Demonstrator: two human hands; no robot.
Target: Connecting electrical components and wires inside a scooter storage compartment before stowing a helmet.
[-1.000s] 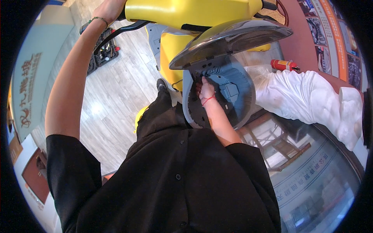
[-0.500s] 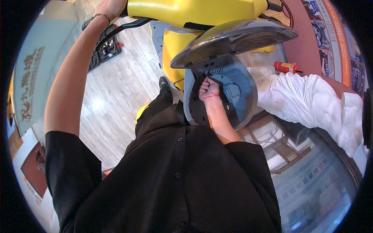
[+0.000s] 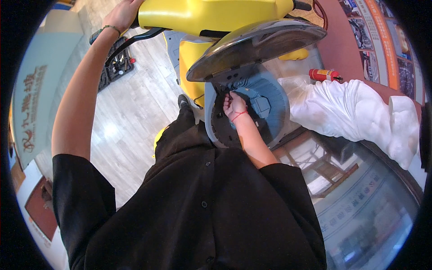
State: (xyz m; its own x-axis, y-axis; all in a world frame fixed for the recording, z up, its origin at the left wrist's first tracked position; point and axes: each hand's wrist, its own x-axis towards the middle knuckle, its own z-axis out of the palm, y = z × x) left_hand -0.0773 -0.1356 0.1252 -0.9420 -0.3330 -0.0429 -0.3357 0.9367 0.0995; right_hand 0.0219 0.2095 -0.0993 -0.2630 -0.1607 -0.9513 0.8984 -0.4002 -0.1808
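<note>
My left hand (image 3: 121,16) is closed round the handlebar end of a yellow scooter (image 3: 193,17), at the top left; the frame's upper edge cuts off part of it. Below it a black brake lever (image 3: 135,42) slants away. My right hand (image 3: 234,105) reaches into a grey-blue storage box (image 3: 278,108) below the handlebar. Its fingers are curled together near the box's dark inner left side, and whatever is between them is too small to make out. Above the hand, a tinted see-through lid (image 3: 261,47) stands raised on its hinge.
A tool case (image 3: 118,65) lies open on the wooden floor (image 3: 119,126) at the left. To the right are a red fire extinguisher (image 3: 325,75) and a bulky white cloth-like form (image 3: 346,108). A glossy printed panel (image 3: 360,211) borders the lower right.
The whole view has shifted a little, so the scooter and box appear farther left. My right hand remains inside the box with its fingers curled; my left stays on the handlebar.
</note>
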